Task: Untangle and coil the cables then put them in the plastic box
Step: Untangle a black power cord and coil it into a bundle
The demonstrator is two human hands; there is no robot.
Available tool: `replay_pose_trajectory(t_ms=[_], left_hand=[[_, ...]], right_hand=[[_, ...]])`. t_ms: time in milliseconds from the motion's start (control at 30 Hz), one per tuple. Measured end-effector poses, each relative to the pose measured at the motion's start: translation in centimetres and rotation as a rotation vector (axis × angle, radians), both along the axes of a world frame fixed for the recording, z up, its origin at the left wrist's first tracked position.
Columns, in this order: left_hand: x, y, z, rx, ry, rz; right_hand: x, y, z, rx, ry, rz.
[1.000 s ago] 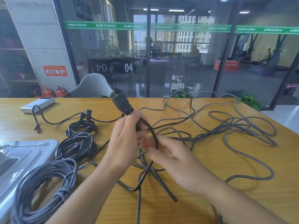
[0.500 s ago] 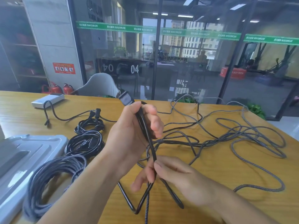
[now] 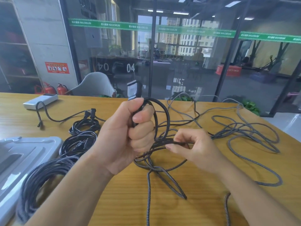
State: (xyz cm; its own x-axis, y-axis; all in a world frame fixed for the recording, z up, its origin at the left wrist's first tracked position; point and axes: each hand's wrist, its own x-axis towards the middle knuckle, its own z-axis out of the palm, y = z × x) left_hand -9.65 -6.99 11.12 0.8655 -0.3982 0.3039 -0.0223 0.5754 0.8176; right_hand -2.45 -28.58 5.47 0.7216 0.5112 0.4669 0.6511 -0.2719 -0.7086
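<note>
My left hand (image 3: 123, 136) grips a black braided cable (image 3: 164, 115) just below its plug (image 3: 133, 90), which sticks up above my fist. The cable arcs over to my right hand (image 3: 195, 150), which pinches it between thumb and fingers. Loose grey braided cable (image 3: 244, 132) sprawls tangled over the right half of the wooden table (image 3: 114, 201). Two black coiled cables (image 3: 81, 136) and a grey coil (image 3: 42, 181) lie at the left. The plastic box (image 3: 19, 160) sits at the left edge under the grey coil's side.
A white power bank (image 3: 40, 101) with a short black cord (image 3: 48, 118) lies at the table's far left. A glass wall stands behind the table, with a grey chair (image 3: 94, 85) beyond the far edge.
My left hand has closed into a fist round the cable below the plug. My right hand rose from low on the table and drew the cable into a loop beside the left hand.
</note>
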Motion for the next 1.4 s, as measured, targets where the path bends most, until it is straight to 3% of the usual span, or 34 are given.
replay_pose_trajectory(t_ms=[133,233,333,433,533,633,700,767,867,1000,1167,1233,1400], left_hand=[[-0.1,-0.1,0.2,0.047,-0.006,0.034],[-0.1,0.6,0.4,0.033,-0.018,0.017],[0.0,1.5,0.5,0.056,-0.020,0.057],[0.2,1.9,0.3,0.100,-0.006,0.096],[0.3,2.5,0.3,0.096,0.000,0.069],[0.1,2.4,0.4,0.085,0.001,-0.009],[0.0,1.1,0.1,0.146,0.037,-0.023],[-0.1,-0.5,-0.5,0.260,0.069,-0.031],[0.1,-2.1,-1.6,0.448,0.045,-0.039],[0.3,-3.0,-2.6,0.658,-0.048,0.036],[0.6,-4.0,-3.7,0.738,-0.058,0.109],[0.7,-4.2,-4.0,0.732,-0.033,0.181],[0.6,-4.4,-4.1,0.663,-0.008,0.260]], right_hand=[[1.3,-1.8,0.5,-0.061,-0.336,-0.128],[2.7,-3.8,0.9,-0.086,-0.411,-0.214],[3.5,-6.4,1.4,-0.010,-0.300,-0.254],[3.4,-7.2,2.0,0.067,-0.080,-0.101],[2.8,-7.5,2.7,-0.035,0.164,0.068],[2.1,-7.2,3.1,-0.163,0.231,-0.030],[2.1,-5.9,2.7,-0.264,0.103,-0.297],[2.2,-4.4,2.0,-0.360,-0.154,-0.582],[1.6,-3.0,1.8,-0.304,-0.503,-0.744],[0.1,-2.3,2.1,-0.009,-0.502,-0.650],[-2.2,-1.2,2.2,0.218,-0.193,-0.323],[-2.9,-0.6,1.9,0.190,-0.126,-0.226],[-3.6,0.6,1.0,-0.041,-0.296,-0.205]])
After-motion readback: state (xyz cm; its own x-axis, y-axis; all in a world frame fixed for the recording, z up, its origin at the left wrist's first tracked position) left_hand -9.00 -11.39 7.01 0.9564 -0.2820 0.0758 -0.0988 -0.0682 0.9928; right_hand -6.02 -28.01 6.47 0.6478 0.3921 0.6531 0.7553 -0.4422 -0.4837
